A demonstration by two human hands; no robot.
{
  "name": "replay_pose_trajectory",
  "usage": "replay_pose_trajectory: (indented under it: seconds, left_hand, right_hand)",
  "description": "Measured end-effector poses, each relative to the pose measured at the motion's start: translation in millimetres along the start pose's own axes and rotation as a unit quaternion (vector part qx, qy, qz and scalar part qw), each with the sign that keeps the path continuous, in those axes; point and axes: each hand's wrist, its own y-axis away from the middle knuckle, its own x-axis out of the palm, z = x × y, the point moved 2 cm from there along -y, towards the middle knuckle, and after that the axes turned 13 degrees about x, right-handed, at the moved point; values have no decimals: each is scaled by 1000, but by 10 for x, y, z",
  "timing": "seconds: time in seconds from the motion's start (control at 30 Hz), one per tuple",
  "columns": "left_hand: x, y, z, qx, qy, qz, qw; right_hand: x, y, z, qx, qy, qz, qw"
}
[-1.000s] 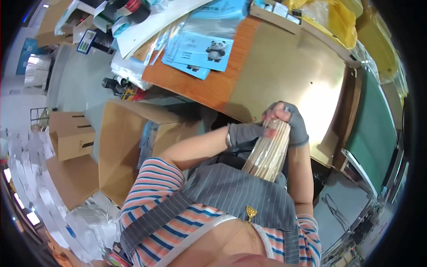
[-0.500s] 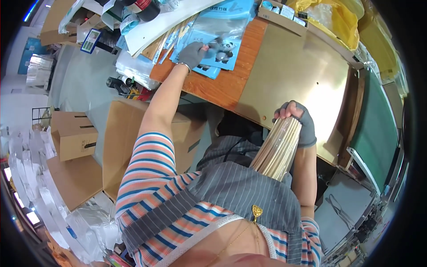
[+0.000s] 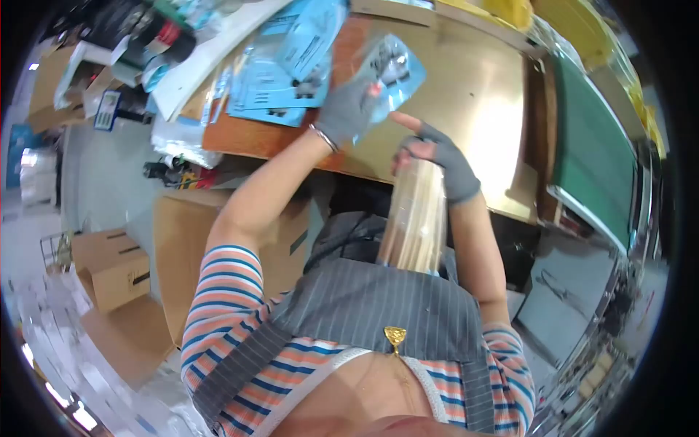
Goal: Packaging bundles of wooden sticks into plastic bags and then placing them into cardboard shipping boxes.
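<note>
My left hand, in a grey fingerless glove, pinches a blue printed plastic bag with a clear window and a panda picture. The bag hangs over the metal sheet, smeared a little by motion. My right hand, gloved the same way, grips the top of a bundle of thin bamboo chopsticks. Its index finger points out toward the bag, apart from it. The bundle's lower end rests against my striped apron. More blue bags lie in a loose pile left of my left hand.
A brass-coloured metal sheet covers the right part of the wooden table. Loose chopsticks and a white board lie at the left. An opened cardboard box stands below the table edge. A green panel is at the right.
My left hand has lifted a blue bag off the pile and moved right with it. My right hand has come left with the chopsticks, its index finger now stretched out.
</note>
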Motion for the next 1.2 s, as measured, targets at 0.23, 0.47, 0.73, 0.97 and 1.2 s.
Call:
replay_pose_trajectory:
  seconds: [0.23, 0.47, 0.73, 0.97, 1.2]
  left_hand:
    - [793, 315, -449, -65, 180, -98, 977]
    - [513, 340, -1057, 129, 114, 50, 984]
    - [164, 1057, -1450, 34, 169, 22, 985]
    - [109, 425, -1536, -145, 351, 114, 918]
    - [-651, -710, -1163, 159, -13, 89, 983]
  right_hand:
    - [-627, -100, -420, 56, -97, -53, 992]
    - [-1541, -316, -1146, -21, 81, -167, 982]
    - [-15, 1071, -1046, 68, -78, -252, 962]
    - [-472, 962, -753, -190, 491, -431, 733]
    - [-40, 1118, 861, -316, 567, -418, 636]
